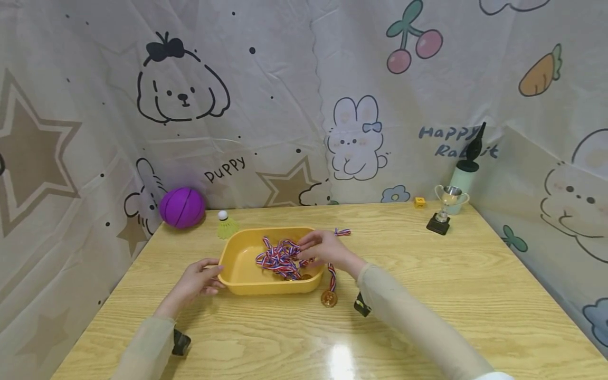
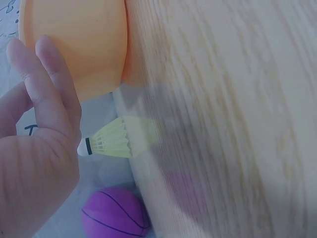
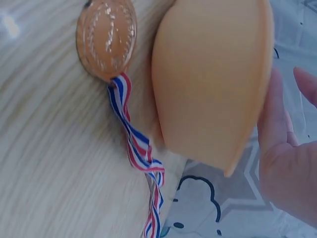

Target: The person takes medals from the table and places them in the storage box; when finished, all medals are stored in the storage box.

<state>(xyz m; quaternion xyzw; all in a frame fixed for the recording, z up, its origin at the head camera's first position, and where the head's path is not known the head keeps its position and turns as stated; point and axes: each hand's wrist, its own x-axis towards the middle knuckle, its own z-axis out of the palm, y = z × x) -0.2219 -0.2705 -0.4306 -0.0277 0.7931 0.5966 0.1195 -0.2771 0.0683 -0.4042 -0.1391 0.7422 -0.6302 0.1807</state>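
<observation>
A yellow plastic basin (image 1: pixel 266 288) holds a tangle of red, white and blue striped ribbons (image 1: pixel 277 258), with medals partly buried under them. My left hand (image 1: pixel 196 279) grips the basin's left end, thumb and fingers at the rim. Over the right side of the basin reaches my right hand (image 1: pixel 325 249), its loosely bent, spread fingers at the ribbons; the fingertips are hidden behind the basin wall in the right wrist view. Just outside the right end, a bronze-coloured medal (image 1: pixel 329 298) lies on the table, its striped ribbon (image 3: pixel 136 144) running back along the basin.
The wooden table (image 1: pixel 404 327) backs onto a printed curtain. A purple ball (image 1: pixel 182 208) and a yellow shuttlecock (image 1: pixel 227 226) are at the back left. At the back right stand a trophy cup (image 1: pixel 445 208), a pale green bottle (image 1: pixel 463 180) and a small yellow cube (image 1: pixel 419 202).
</observation>
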